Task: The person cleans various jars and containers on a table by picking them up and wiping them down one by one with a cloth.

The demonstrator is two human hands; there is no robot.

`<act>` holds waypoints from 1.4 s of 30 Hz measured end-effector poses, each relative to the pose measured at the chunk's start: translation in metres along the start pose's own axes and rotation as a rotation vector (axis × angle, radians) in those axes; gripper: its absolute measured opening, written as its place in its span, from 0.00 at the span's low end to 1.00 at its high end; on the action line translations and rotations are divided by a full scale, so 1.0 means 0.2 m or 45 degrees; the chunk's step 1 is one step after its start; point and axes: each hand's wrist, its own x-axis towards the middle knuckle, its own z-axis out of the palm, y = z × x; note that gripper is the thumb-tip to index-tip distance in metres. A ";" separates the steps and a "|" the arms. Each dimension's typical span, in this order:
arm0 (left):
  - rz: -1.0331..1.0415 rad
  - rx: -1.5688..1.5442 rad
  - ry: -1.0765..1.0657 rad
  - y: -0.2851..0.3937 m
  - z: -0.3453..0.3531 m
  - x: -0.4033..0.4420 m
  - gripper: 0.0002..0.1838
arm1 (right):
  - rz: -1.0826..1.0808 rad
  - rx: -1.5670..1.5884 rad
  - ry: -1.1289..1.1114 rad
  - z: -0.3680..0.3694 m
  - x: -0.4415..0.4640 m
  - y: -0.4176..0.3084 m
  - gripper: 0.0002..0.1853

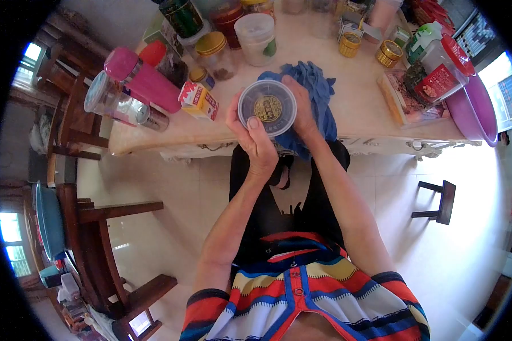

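Note:
A round clear plastic tub [279,94] with a gold printed emblem faces up between my hands, above the table's front edge. My left hand [255,139] is closed round its left side, with the thumb pressed on the round face. On the other side my right hand [303,108] cups the tub, its fingers partly hidden. A crumpled blue cloth [321,94] lies on the table behind and beside my right hand; whether those fingers also grip it I cannot tell. Left of the tub stands a small red, white and yellow carton [199,101].
Several jars crowd the back left, with a pink bottle [145,82] and a white-lidded tub [256,40]. At right are a red-lidded jar [441,74], a purple basin [477,111] and two small yellow jars. A dark stool [445,202] stands on the floor.

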 end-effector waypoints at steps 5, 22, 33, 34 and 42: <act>0.005 0.027 -0.027 0.01 -0.01 0.00 0.26 | -0.001 -0.091 -0.004 0.00 -0.02 -0.06 0.15; -0.004 -0.007 -0.059 -0.01 -0.01 0.00 0.26 | 0.080 0.141 0.000 0.01 -0.03 -0.06 0.12; 0.025 -0.014 -0.015 -0.02 0.00 0.00 0.29 | 0.105 0.132 0.020 0.01 -0.03 -0.06 0.14; 0.026 -0.014 -0.014 -0.02 -0.01 0.00 0.29 | 0.100 0.139 0.002 0.01 -0.03 -0.06 0.14; 0.032 -0.025 -0.060 -0.01 -0.01 0.01 0.26 | 0.097 0.095 0.026 0.01 -0.03 -0.06 0.15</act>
